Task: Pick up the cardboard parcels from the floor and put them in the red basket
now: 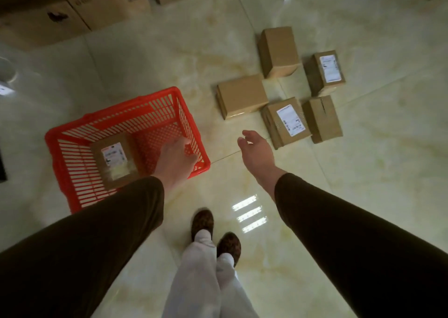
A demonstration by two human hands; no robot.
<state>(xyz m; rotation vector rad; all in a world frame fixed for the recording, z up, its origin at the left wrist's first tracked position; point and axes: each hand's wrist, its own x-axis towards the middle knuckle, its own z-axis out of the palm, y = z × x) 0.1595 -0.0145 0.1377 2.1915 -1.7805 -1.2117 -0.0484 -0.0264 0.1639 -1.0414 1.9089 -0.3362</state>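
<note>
Hiding basket [72,133] corner: left hand [175,157]

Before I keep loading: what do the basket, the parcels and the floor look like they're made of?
Red basket: looks like moulded plastic, with uniform colour and slotted lattice walls.
Parcels on the floor: plain brown matte cardboard; some carry white printed labels.
Floor: probably glazed or polished tile, going by the grout lines, marble-like veining and sharp light reflections.

Bare floor [228,148] between basket [126,107], parcels [286,121]

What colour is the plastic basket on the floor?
Red; the plastic lattice basket shows best in the head view.
</note>
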